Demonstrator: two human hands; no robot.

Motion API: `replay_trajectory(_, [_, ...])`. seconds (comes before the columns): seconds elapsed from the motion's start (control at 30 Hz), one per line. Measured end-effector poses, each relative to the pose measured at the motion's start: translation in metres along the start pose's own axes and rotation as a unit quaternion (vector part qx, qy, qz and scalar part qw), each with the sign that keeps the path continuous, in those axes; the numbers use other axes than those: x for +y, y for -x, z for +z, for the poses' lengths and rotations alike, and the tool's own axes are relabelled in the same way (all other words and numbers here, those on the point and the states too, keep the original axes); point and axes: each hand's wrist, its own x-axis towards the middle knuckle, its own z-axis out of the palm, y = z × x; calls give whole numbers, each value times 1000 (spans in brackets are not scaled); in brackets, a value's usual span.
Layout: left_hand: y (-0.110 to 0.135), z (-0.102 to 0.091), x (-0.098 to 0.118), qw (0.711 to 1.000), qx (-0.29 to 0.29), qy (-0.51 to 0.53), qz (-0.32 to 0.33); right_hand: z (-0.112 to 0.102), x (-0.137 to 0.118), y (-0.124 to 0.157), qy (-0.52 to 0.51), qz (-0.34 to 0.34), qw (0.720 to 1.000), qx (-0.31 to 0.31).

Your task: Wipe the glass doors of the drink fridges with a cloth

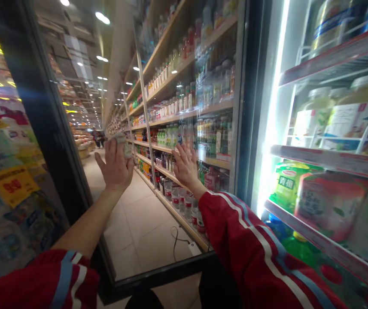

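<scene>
A pale, crumpled cloth (123,145), near the centre of the frame and a little left, lies under the left hand (115,167), apparently against a large, clear glass pane (145,184). The left fingers are extended over it rather than clenched; whether the thumb pinches its edge I cannot tell. Right of centre, the right hand (185,166) reaches to the pane with its fingers loosely spread, seemingly grasping nothing, perhaps steadying the door.

The step in hand looks like wiping the glass; the next move would call for even, flat pressure on the cloth and a firm brace from the other hand.

Around the pane runs a black door frame (158,274). Through or in the glass show long wooden shelves (161,83) of bottles. At the right edge stands a brightly lit white cooler (275,56) with drinks; at the lower left, a yellow price sign (14,185).
</scene>
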Motion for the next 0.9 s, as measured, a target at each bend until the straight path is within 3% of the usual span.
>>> replay_trajectory(0.3, [-3,28,57,989,-89,61,101,1,-25,8,-29,69,996,39])
replay_trajectory(0.4, [-8,32,65,984,-106,65,124,-1,-41,-6,-46,43,997,41])
replay_trajectory(0.5, [-8,27,55,980,-115,67,148,-1,-55,-23,-40,-9,999,16])
replay_trajectory(0.67, [-6,4,17,971,-131,88,181,7,-69,-34,-8,-1,1000,-6])
replay_trajectory(0.8, [-29,-6,7,991,-48,78,101,6,-67,-41,7,-22,1000,13])
replay_trajectory(0.9, [-55,-1,15,996,-9,71,60,-5,-44,-51,37,-36,999,16])
